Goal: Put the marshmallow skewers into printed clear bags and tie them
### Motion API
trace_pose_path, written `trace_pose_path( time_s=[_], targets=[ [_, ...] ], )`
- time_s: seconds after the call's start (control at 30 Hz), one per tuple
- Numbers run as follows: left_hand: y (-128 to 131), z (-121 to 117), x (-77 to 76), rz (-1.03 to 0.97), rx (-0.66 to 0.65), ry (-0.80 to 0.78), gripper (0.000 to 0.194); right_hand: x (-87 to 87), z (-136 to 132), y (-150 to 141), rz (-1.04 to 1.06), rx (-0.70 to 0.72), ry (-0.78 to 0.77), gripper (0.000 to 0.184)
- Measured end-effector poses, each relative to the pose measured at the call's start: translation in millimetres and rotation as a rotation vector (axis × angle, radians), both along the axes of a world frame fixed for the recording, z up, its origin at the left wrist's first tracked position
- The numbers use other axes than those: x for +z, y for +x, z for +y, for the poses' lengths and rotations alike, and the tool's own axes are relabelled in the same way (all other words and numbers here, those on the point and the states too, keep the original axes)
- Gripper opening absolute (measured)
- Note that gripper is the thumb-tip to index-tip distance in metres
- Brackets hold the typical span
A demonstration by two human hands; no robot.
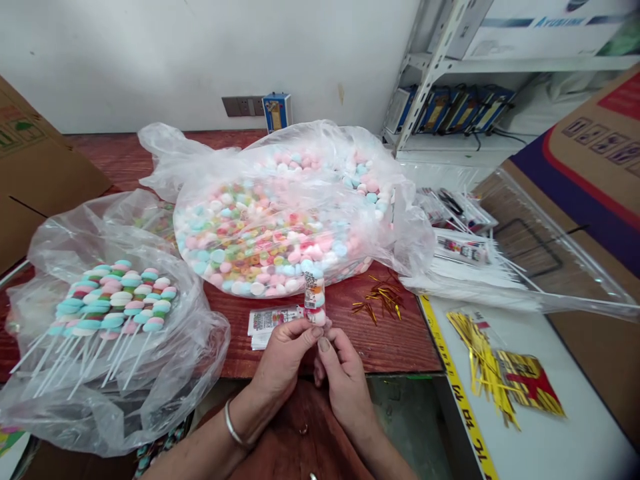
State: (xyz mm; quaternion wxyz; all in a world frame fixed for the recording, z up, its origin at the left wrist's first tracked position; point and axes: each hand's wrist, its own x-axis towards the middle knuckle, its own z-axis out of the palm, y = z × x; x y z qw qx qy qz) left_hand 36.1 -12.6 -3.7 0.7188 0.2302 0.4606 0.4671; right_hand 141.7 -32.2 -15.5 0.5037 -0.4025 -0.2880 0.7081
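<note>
Both my hands meet at the near edge of the red table (390, 343). They hold one candy skewer (315, 297) upright, wrapped in a small printed clear sleeve. My left hand (283, 360), a silver bangle on its wrist, pinches the sleeve's lower end with thumb and fingers. My right hand (340, 370) is curled against it just below, fingers closed on the stick. A small stack of printed sleeves (270, 323) lies flat on the table just left of my hands. Loose gold twist ties (380, 300) lie just right of them.
A big clear bag of pastel marshmallow candies (280, 220) fills the middle of the table. At left, a bag holds finished skewers on white sticks (105, 313). At right lie packs of sleeves (465, 250), a bundle of gold ties (500, 373), cardboard boxes (590, 167) and metal shelving (430, 73).
</note>
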Motion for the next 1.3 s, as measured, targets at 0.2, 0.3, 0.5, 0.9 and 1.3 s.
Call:
trace_pose_path(
  time_s=[0.2, 0.3, 0.5, 0.9, 1.3],
  targets=[
    [-13.1, 0.5, -3.0, -0.132, -0.133, -0.003, 0.033, 2.1, -6.6, -2.3, 0.177, 0.181, -0.067, 0.036],
    [-17.4, 0.5, -3.0, -0.147, -0.133, -0.015, 0.028, 4.7, -5.1, 2.6, -0.017, 0.250, 0.023, 0.037],
    [-28.5, 6.9, -2.2, 0.005, 0.140, 0.072, 0.025, -10.5, 11.5, 52.0, -1.083, -0.086, 0.343, 0.019],
    [-28.7, 5.6, -6.9, 0.142, 0.143, 0.062, 0.030, -26.4, 64.6, 100.1, -1.845, -0.209, 0.410, 0.018],
    [-22.1, 8.5, -5.1, -0.033, 0.079, 0.001, 0.026, -14.8, 72.3, 93.4, -1.910, -0.212, 0.608, 0.017]
  ],
)
